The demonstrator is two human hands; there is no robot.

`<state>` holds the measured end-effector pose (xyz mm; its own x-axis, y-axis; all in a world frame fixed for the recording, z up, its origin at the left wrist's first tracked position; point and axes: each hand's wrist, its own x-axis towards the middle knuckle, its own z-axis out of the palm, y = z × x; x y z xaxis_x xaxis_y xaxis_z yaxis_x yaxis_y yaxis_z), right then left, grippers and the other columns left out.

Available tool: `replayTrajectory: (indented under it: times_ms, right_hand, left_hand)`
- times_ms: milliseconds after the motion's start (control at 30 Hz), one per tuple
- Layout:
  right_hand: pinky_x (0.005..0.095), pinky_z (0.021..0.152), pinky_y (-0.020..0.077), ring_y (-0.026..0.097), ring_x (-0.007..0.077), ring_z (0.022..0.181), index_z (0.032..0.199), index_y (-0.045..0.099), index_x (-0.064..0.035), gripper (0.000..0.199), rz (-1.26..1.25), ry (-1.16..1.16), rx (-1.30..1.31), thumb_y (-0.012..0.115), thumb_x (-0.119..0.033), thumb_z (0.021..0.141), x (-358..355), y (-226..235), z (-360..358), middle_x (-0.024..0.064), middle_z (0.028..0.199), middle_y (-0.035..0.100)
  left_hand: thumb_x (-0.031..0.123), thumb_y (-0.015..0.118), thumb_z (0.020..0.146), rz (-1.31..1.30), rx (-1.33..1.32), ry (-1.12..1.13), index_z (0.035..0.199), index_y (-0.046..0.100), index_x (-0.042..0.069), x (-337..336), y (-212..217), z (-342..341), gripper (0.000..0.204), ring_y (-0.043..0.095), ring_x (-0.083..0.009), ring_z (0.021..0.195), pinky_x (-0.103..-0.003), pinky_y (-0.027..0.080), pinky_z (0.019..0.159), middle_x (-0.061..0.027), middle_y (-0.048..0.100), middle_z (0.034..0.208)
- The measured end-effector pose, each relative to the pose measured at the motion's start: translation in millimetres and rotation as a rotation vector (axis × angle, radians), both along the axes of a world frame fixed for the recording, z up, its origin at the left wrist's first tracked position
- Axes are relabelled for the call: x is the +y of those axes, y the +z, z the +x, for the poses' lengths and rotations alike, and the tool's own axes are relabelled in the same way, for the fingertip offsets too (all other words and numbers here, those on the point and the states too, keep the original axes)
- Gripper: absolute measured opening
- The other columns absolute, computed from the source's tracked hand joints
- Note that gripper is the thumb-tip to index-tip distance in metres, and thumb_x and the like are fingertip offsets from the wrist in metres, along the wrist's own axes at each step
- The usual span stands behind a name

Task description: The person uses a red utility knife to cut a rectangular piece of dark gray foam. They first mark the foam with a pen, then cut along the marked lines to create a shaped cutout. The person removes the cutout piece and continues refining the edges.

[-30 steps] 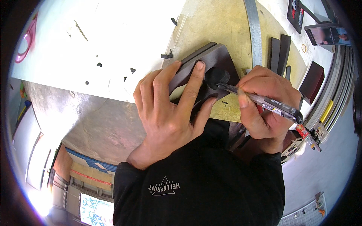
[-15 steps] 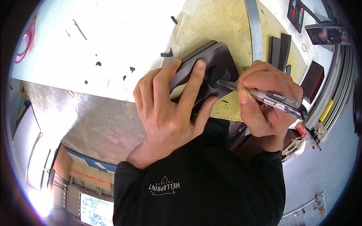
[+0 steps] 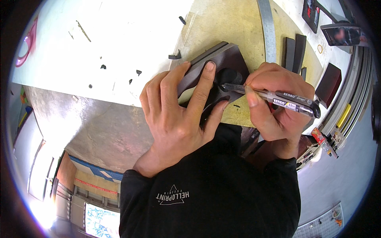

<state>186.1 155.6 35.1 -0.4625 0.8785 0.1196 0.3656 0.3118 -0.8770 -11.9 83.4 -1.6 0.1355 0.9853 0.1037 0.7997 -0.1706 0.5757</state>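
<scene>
A dark, flat-sided block [image 3: 238, 55] lies tilted on a yellowish mat, with a black rounded piece [image 3: 230, 74] on its upper face. My left hand [image 3: 176, 113] holds them down, index finger and thumb stretched across the black piece and the other fingers along the block's left edge. In my right hand [image 3: 272, 123] a clear-barrelled pen [image 3: 274, 98] with a black cap end is pinched between thumb and fingers. Its tip meets the black piece between my left index finger and thumb. Any mark there is too dark to make out.
A metal ruler [image 3: 268, 37] lies on the yellowish mat [image 3: 222, 25] beyond the block, beside dark strips [image 3: 289, 53]. Black scraps [image 3: 174, 56] dot the white tabletop [image 3: 123, 35]. At right are a dark box [image 3: 328, 84] and a screen [image 3: 344, 36]; pink handles [image 3: 29, 43] show far left.
The pen and my right hand have shifted slightly left, bringing the tip closer to my left index finger. My left hand and the block are almost unmoved.
</scene>
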Motion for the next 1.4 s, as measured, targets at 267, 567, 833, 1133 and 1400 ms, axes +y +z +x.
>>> replayTrajectory:
  times_ms: [267, 567, 833, 1133, 1400]
  right_hand:
    - [0.0349, 0.060, 0.0441, 0.053, 0.0210, 0.066, 0.106, 0.060, 0.0037, 0.022, 0.076, -0.223, 0.357, 0.065, -0.012, 0.091, -17.0, 4.4, 27.1, 0.0160, 0.079, 0.059]
    - [0.0328, 0.056, 0.0409, 0.048, 0.0225, 0.064, 0.113, 0.054, 0.0035, 0.026, 0.092, -0.545, 0.607, 0.053, -0.018, 0.098, -71.0, -2.7, 72.6, 0.0168, 0.079, 0.050]
    - [0.0370, 0.064, 0.0544, 0.066, 0.0292, 0.075, 0.120, 0.058, 0.0060, 0.030, -0.001, -0.735, 0.592, 0.063, -0.014, 0.097, -126.2, -38.1, 44.5, 0.0250, 0.096, 0.068]
    - [0.0292, 0.072, 0.0564, 0.068, 0.0165, 0.082, 0.122, 0.056, 0.0060, 0.027, -0.100, -0.732, 0.392, 0.067, -0.003, 0.099, -125.7, -31.6, 24.6, 0.0228, 0.105, 0.071]
    - [0.0293, 0.075, 0.0579, 0.069, 0.0161, 0.083, 0.122, 0.053, 0.0060, 0.027, -0.118, -0.626, 0.517, 0.065, -0.001, 0.100, -107.9, -26.4, 13.9, 0.0210, 0.102, 0.072]
  left_hand:
    - [0.030, 0.087, 0.074, -0.005, 0.021, -0.006, 0.138, 0.068, 0.011, -0.5, 4.3, 0.0, 0.070, 0.057, -0.0358, 0.113, -0.047, 0.045, 0.099, -0.0207, 0.060, 0.128]
    - [0.030, 0.088, 0.074, 0.158, -0.165, 0.265, 0.140, 0.066, 0.008, 3.0, 11.5, -43.5, 0.073, 0.062, -0.0366, 0.111, -0.045, 0.052, 0.092, -0.0194, 0.058, 0.129]
    - [0.046, 0.089, 0.078, 0.315, 0.151, 0.226, 0.147, 0.057, 0.006, 2.3, -8.5, -74.3, 0.086, 0.053, -0.0395, 0.129, -0.056, 0.044, 0.103, -0.0226, 0.054, 0.142]
    - [0.035, 0.094, 0.072, -0.027, 0.056, -0.075, 0.146, 0.057, 0.005, -55.1, 7.1, -12.7, 0.088, 0.059, -0.0347, 0.119, -0.046, 0.048, 0.099, -0.0231, 0.057, 0.140]
    - [0.020, 0.093, 0.073, 0.106, -0.221, -0.024, 0.141, 0.058, -0.003, -53.4, -15.5, -5.0, 0.079, 0.060, -0.0342, 0.113, -0.040, 0.050, 0.093, -0.0223, 0.059, 0.133]
